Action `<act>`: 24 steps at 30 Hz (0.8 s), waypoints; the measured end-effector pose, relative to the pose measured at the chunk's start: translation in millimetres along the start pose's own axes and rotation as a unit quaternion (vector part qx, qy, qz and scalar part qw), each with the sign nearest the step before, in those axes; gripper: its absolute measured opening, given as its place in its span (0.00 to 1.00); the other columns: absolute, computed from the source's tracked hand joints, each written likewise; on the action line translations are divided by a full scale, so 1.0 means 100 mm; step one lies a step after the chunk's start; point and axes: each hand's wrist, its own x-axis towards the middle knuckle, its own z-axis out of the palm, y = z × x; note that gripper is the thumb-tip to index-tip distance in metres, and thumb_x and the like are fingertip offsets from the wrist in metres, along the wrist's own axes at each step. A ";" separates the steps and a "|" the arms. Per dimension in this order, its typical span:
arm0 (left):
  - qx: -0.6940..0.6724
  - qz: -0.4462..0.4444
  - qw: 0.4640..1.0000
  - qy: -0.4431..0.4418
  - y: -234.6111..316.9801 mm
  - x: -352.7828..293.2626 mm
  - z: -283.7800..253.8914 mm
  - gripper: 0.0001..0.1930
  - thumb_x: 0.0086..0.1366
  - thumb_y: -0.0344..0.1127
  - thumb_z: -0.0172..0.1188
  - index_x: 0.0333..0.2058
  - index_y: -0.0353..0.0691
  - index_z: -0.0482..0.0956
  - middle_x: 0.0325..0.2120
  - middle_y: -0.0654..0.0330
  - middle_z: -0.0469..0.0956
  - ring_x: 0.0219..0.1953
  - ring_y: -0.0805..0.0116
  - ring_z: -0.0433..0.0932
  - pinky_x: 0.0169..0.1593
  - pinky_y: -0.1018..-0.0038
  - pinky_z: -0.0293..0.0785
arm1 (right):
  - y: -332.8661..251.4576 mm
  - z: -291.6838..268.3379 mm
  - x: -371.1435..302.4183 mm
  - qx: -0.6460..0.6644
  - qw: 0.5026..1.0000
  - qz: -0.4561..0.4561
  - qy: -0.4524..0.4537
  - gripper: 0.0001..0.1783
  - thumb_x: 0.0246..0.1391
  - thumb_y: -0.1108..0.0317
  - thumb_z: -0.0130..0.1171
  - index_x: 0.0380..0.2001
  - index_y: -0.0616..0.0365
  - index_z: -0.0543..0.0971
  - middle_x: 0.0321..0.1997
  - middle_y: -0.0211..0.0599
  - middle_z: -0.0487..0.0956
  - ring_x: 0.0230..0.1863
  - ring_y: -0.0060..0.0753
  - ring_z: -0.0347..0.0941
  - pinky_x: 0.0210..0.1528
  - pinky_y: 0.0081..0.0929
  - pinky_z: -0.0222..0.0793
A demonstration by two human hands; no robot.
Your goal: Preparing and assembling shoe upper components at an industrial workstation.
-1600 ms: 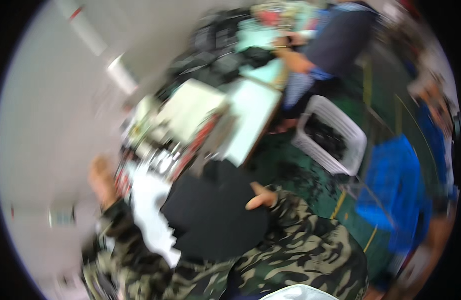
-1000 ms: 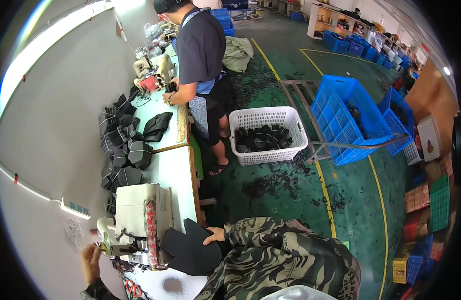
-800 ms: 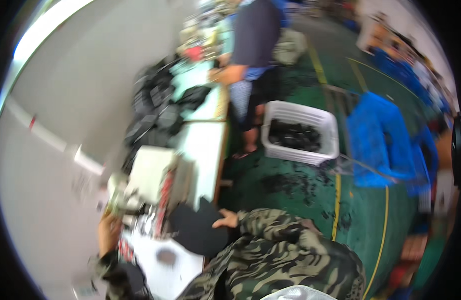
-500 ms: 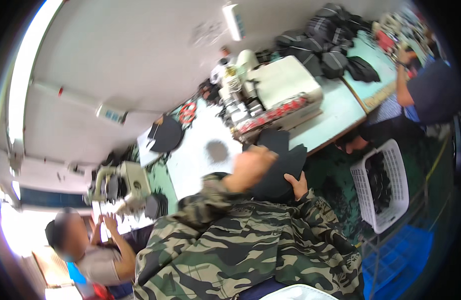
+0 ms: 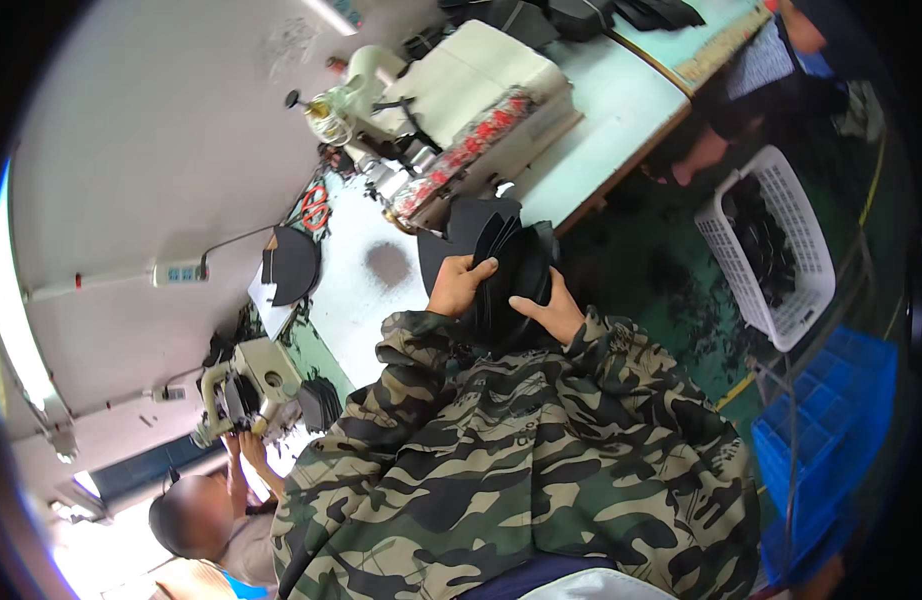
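Observation:
A bundle of dark flat cut pieces [image 5: 499, 285], seemingly fabric, is between my two hands, in front of my camouflage jacket. Several upper edges fan apart. My left hand [image 5: 461, 284] grips the bundle's left side, thumb pressed across the edges. On its right side my right hand [image 5: 553, 310] is closed round the pieces, with the thumb on the near face. Beyond the bundle stands a cream sewing machine [image 5: 486, 85] with a red-speckled edge. More dark material [image 5: 433, 255] shows behind my left hand, partly hidden.
Left on the white tabletop [image 5: 356, 310] lie red-handled scissors [image 5: 314, 208] and a dark rounded stack [image 5: 293, 265]. A white basket [image 5: 719, 240] of dark pieces and blue crates [image 5: 826, 415] stand at right. One person works at another machine [image 5: 266, 380]; another person is at upper right.
My left hand, blurred above the pieces before, now grips them at their left side. The pieces have turned more upright and fan out. My view has shifted, moving the machine up and left.

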 end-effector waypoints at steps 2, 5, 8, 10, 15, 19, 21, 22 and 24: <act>0.064 0.008 0.998 -0.001 -0.04 0.03 0.04 0.14 0.61 0.37 0.58 0.30 0.27 0.79 0.20 0.63 0.78 0.21 0.80 0.70 0.28 0.74 0.68 | 0.17 0.02 0.05 -0.030 1.000 -0.008 0.004 0.54 0.43 0.52 0.69 0.60 0.76 0.49 0.58 0.55 0.63 0.59 0.42 0.61 0.61 0.32 0.57; 0.104 0.050 0.993 0.013 0.00 -0.04 0.07 0.13 0.57 0.37 0.60 0.29 0.29 0.80 0.22 0.56 0.78 0.23 0.70 0.75 0.30 0.71 0.70 | 0.22 0.08 0.10 -0.041 0.999 0.010 0.019 0.60 0.35 0.45 0.71 0.60 0.74 0.51 0.55 0.57 0.66 0.57 0.44 0.65 0.60 0.32 0.59; 0.328 0.257 0.904 0.094 0.16 -0.14 0.36 0.13 0.48 0.37 0.62 0.28 0.31 0.78 0.26 0.49 0.76 0.28 0.51 0.75 0.34 0.66 0.71 | 0.46 0.01 0.23 -0.009 0.999 -0.037 0.023 0.49 0.39 0.54 0.68 0.58 0.70 0.56 0.54 0.53 0.67 0.55 0.42 0.65 0.58 0.32 0.60; 0.317 0.319 0.885 0.120 -0.02 -0.09 0.45 0.13 0.45 0.37 0.63 0.25 0.31 0.77 0.24 0.46 0.75 0.28 0.49 0.74 0.33 0.63 0.70 | 0.42 0.01 0.20 -0.029 0.998 -0.047 0.033 0.43 0.42 0.58 0.68 0.55 0.70 0.59 0.54 0.51 0.67 0.55 0.41 0.65 0.58 0.32 0.61; 0.181 0.073 0.978 0.069 0.68 -0.58 -0.46 0.14 0.47 0.39 0.64 0.23 0.31 0.76 0.15 0.55 0.74 0.18 0.65 0.73 0.24 0.69 0.69 | 0.65 -0.12 0.29 -0.018 0.998 -0.026 0.047 0.42 0.42 0.59 0.69 0.56 0.68 0.62 0.51 0.48 0.72 0.53 0.42 0.68 0.54 0.34 0.64; -0.119 0.236 0.916 0.303 0.37 -1.24 -2.11 0.10 0.54 0.33 0.62 0.28 0.30 0.80 0.21 0.62 0.78 0.25 0.77 0.75 0.29 0.77 0.70 | 0.22 -0.13 0.18 0.130 0.988 -0.051 -0.071 0.38 0.48 0.62 0.65 0.58 0.68 0.61 0.53 0.49 0.70 0.54 0.42 0.67 0.54 0.36 0.65; -0.074 0.209 0.902 0.369 -0.47 -1.14 -2.74 0.14 0.53 0.35 0.62 0.33 0.27 0.79 0.25 0.54 0.80 0.30 0.68 0.79 0.35 0.73 0.72 | 0.20 -0.16 0.11 0.084 0.995 -0.045 -0.023 0.37 0.50 0.63 0.63 0.58 0.68 0.60 0.54 0.48 0.69 0.54 0.41 0.66 0.54 0.35 0.66; 0.011 0.155 0.898 0.411 -1.00 -1.09 -3.01 0.17 0.52 0.37 0.62 0.35 0.26 0.78 0.28 0.48 0.80 0.33 0.61 0.79 0.37 0.70 0.72 | 0.17 -0.16 0.11 0.075 0.996 -0.047 -0.025 0.37 0.50 0.63 0.63 0.58 0.68 0.60 0.54 0.48 0.69 0.54 0.41 0.66 0.54 0.35 0.66; 0.132 0.018 0.879 0.459 -1.80 -1.03 -3.16 0.22 0.50 0.39 0.63 0.39 0.24 0.76 0.33 0.39 0.78 0.39 0.49 0.78 0.42 0.65 0.72 | 0.14 -0.14 0.13 0.074 0.996 -0.023 -0.037 0.36 0.49 0.64 0.63 0.58 0.67 0.60 0.54 0.45 0.68 0.54 0.40 0.66 0.55 0.34 0.65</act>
